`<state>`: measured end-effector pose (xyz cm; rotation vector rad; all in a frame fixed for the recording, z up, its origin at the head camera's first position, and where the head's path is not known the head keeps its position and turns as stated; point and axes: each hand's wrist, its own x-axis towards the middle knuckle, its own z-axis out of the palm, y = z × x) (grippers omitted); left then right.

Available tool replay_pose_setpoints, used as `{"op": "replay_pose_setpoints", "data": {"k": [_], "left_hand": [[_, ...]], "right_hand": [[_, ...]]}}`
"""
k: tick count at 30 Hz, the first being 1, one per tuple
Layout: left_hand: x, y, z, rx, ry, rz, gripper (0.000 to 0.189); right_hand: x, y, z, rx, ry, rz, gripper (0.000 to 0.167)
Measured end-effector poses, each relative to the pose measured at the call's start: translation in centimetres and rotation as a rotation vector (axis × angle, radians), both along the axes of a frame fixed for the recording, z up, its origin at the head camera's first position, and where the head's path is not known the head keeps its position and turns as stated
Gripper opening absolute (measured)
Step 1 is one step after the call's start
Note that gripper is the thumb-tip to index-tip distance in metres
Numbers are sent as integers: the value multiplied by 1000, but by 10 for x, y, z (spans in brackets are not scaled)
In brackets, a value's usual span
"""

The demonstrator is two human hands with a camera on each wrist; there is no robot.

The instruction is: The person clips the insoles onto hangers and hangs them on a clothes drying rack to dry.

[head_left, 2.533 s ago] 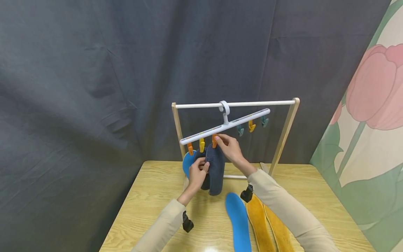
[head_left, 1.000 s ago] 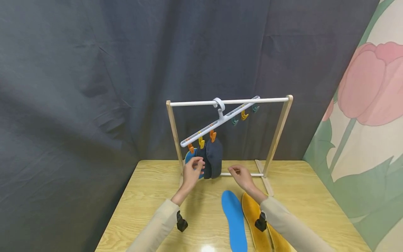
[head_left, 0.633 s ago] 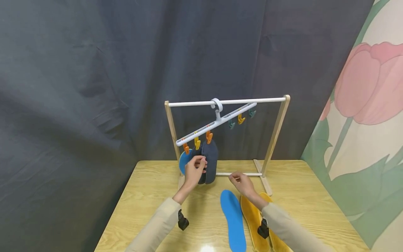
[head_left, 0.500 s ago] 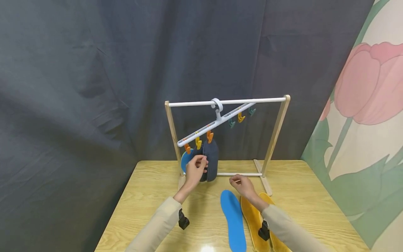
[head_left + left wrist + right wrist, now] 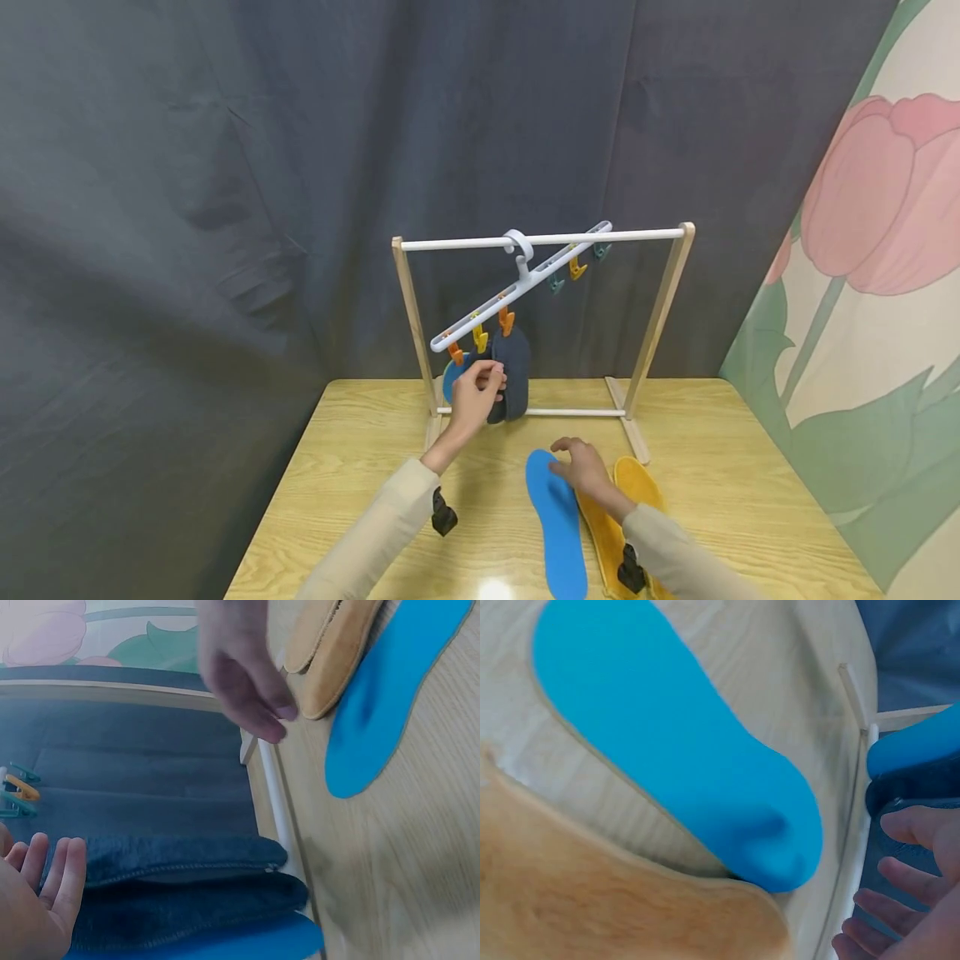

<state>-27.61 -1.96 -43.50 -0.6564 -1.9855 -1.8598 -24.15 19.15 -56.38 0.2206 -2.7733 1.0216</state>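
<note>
My left hand (image 5: 471, 402) is raised beside the hanging dark blue insoles (image 5: 517, 375), overlapping them in the head view. Its fingers (image 5: 69, 877) look relaxed in the left wrist view, with nothing between them. Low over the top end of a flat blue insole (image 5: 557, 533) is my right hand (image 5: 585, 468), fingers spread and holding nothing. Orange and yellow clips on a white hanger (image 5: 491, 308) hold two dark insoles and one blue insole (image 5: 450, 379). The hanger slopes down toward its loaded left side.
The hanger hooks over the white bar (image 5: 630, 236) of a wooden rack (image 5: 660, 321). Two tan-yellow insoles (image 5: 639, 483) lie right of the blue one, partly under my right forearm. Loaded with nothing, green and yellow clips (image 5: 576, 268) hang at right.
My right hand has left the orange clip, come down over the flat blue insole and spread its fingers. The left hand has let go of the dark insole. The hanger has swung and tilts more.
</note>
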Motion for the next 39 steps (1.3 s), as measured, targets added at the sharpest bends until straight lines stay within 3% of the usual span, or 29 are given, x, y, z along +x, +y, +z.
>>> {"op": "replay_pose_setpoints", "data": {"k": [3, 6, 13, 16, 23, 27, 30, 39], "left_hand": [[5, 3, 11, -6, 15, -22, 14], [5, 9, 14, -8, 17, -47, 16], [-15, 25, -4, -46, 68, 3, 20], [-21, 31, -5, -60, 72, 22, 21], [-27, 41, 7, -92, 85, 5, 30], [-30, 42, 13, -107, 104, 25, 31], [-31, 41, 18, -120, 87, 39, 33], [-35, 46, 25, -198, 42, 4, 41]], "right_hand": [[3, -2, -5, 36, -7, 12, 28], [7, -3, -9, 74, -7, 15, 30], [13, -4, -12, 91, -49, -5, 34], [15, -3, -14, 90, -75, -2, 36], [20, -4, -23, 83, -124, 17, 38], [20, -5, -27, 63, -139, 15, 38], [20, -5, -28, 66, -137, 14, 37], [22, -7, -30, 89, -110, 3, 38]]}}
